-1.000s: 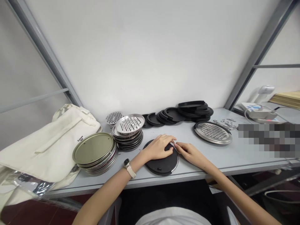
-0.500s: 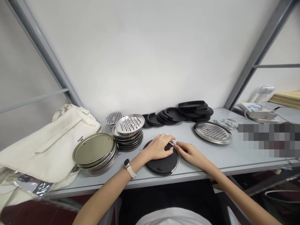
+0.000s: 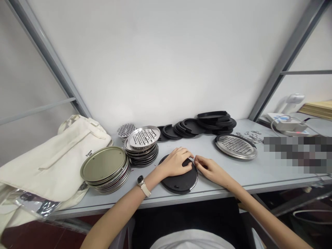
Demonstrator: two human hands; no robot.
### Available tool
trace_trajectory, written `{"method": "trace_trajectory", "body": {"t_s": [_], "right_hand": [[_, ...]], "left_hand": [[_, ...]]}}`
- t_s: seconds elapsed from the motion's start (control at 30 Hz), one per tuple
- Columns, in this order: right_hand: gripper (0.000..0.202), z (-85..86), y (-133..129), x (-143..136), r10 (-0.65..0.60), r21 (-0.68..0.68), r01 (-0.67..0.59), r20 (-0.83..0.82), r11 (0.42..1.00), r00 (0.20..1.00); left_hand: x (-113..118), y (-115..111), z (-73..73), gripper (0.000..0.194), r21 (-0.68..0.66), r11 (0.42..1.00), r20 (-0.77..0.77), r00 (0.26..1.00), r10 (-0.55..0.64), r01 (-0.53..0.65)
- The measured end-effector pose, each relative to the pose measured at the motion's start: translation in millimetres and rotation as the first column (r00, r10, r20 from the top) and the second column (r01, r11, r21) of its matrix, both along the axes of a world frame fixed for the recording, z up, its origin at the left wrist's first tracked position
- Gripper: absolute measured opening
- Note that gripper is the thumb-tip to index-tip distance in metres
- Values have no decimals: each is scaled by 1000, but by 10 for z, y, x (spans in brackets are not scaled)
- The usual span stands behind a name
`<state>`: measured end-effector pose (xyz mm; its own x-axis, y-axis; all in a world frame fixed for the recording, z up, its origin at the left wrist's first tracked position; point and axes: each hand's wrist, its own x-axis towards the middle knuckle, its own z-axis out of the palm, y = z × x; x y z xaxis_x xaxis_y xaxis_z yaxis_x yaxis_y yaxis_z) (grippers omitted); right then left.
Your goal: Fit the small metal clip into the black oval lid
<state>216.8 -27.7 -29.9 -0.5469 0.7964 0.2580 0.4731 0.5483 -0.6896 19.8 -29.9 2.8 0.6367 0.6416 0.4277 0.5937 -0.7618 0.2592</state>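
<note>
A round black plastic disc [image 3: 181,182] lies on the grey table in front of me, with a thin silvery rim along its right side. My left hand [image 3: 177,162] rests on top of it, thumb and fingers curled round its upper right part. At that edge my right hand [image 3: 209,168] has its thumb and index finger pinched together, touching a small metal piece [image 3: 191,159]. The fingers cover most of this piece, so its full shape is hidden. Left of the disc stands a stack of round metal grater plates [image 3: 144,137].
Black round holders [image 3: 193,127] are piled along the wall. One grater plate in a black holder [image 3: 236,147] lies to the right, near loose small metal pieces [image 3: 250,136]. Green-topped round plates [image 3: 103,164] are stacked left, beside a cream bag [image 3: 57,155].
The right fingertips have shifted very slightly at the disc's edge. The left hand and the disc stay in place.
</note>
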Motion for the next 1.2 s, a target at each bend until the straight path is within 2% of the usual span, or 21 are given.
{"method": "trace_trajectory", "body": {"t_s": [0.6, 1.2], "right_hand": [[31, -22, 22, -7, -53, 33, 51, 75, 998, 996], [39, -1, 25, -5, -33, 2, 33, 74, 999, 997]], "left_hand": [[-6, -2, -7, 26, -34, 999, 31, 999, -22, 23], [-5, 8, -1, 16, -21, 999, -10, 1000, -26, 26]]}}
